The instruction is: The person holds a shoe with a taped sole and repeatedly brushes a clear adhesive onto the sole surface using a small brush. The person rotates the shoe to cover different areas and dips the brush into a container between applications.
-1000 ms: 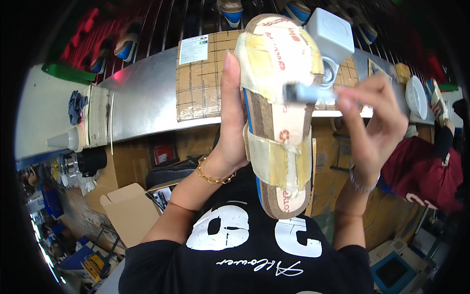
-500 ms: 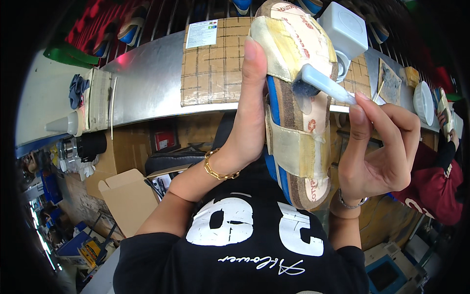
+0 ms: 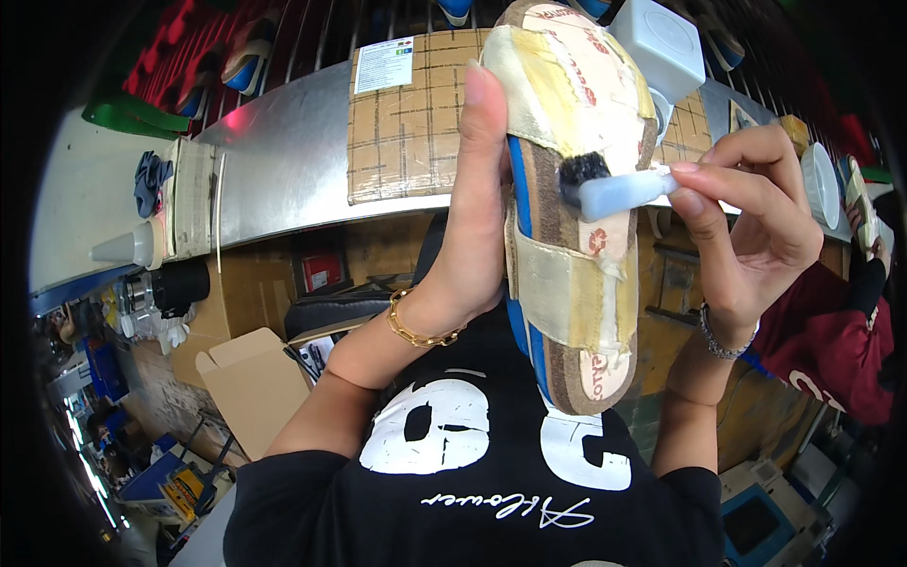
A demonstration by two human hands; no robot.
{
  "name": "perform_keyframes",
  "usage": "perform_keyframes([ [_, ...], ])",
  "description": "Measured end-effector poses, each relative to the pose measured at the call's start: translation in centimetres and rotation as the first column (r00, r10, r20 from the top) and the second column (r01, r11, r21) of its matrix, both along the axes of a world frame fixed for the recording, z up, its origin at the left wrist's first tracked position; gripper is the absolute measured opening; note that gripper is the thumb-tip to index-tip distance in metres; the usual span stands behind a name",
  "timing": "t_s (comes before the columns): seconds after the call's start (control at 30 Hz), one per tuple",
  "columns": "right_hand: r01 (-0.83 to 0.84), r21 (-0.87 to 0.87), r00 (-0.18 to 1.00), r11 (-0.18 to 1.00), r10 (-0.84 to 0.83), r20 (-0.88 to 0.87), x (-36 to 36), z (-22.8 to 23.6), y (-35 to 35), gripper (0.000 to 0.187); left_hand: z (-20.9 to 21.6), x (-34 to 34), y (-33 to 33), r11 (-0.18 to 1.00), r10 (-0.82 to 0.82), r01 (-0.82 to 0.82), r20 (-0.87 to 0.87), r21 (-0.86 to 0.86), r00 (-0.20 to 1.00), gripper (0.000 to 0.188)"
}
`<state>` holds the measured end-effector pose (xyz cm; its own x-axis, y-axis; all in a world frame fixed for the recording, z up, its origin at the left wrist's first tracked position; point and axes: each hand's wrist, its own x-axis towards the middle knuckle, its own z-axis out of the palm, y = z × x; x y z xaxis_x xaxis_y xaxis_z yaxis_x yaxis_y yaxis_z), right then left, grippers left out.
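My left hand grips a sandal along its left edge, thumb up along the side. The sandal's underside faces me, with cream strap ends folded over a cork-brown base and a printed pale liner between them. Blue shows along its left side. In my right hand, a brush with a pale translucent handle is pinched between thumb and fingertips. Its dark bristles touch the bottom of the sandal near the middle, just below the upper strap. The fingers of my left hand are mostly hidden behind the sandal.
A cardboard box lies on the metal worktop behind the sandal. Beside it stands a white plastic container. A white bowl sits at right, near a co-worker in a maroon top. Other sandals rest on the far rack.
The brush has swung from slanting down to the right to nearly level, its bristles now showing at the sandal's middle. My right hand has shifted slightly up and right.
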<state>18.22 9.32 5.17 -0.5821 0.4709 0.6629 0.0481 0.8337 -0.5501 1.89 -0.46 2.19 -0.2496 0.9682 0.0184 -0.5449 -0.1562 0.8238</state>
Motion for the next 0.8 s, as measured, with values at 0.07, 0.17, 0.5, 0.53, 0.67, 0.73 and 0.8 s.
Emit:
perform_keyframes([
  [0.07, -0.036, -0.001, 0.999, 0.999, 0.036, 0.030, 0.2, 0.3, 0.4, 0.020, 0.1, -0.2, -0.1, 1.000, -0.019, 0.019, -0.025, -0.003, 1.000, 0.096],
  [0.17, -0.083, -0.018, 0.992, 0.996, 0.085, 0.090, 0.5, 0.7, 0.7, 0.021, 0.0, -0.6, -0.2, 0.999, -0.041, 0.041, 0.016, 0.013, 0.999, 0.098],
  [0.5, -0.166, -0.106, 0.969, 0.981, 0.182, 0.170, 0.9, 1.7, 1.3, 0.021, 0.1, -1.2, 0.1, 0.982, -0.161, 0.115, 0.356, 0.148, 0.921, 0.100],
  [0.53, -0.170, -0.108, 0.967, 0.980, 0.187, 0.174, 0.9, 1.7, 1.3, 0.021, -0.2, -1.2, 0.1, 0.977, -0.166, 0.099, 0.374, 0.191, 0.912, 0.100],
  [0.67, -0.141, -0.112, 0.973, 0.984, 0.159, 0.165, 0.8, 1.9, 0.8, 0.021, 0.0, -1.3, 0.1, 0.989, -0.108, 0.067, 0.323, 0.136, 0.940, 0.100],
  [0.73, -0.127, -0.115, 0.976, 0.985, 0.144, 0.163, 0.9, 1.8, 0.5, 0.021, 0.4, -1.6, 0.2, 0.996, -0.080, 0.062, 0.300, 0.070, 0.951, 0.099],
  [0.8, -0.119, -0.111, 0.978, 0.987, 0.136, 0.158, 0.9, 1.7, 0.3, 0.021, 0.1, -1.3, 0.0, 0.999, -0.001, -0.009, 0.218, 0.045, 0.976, 0.099],
])
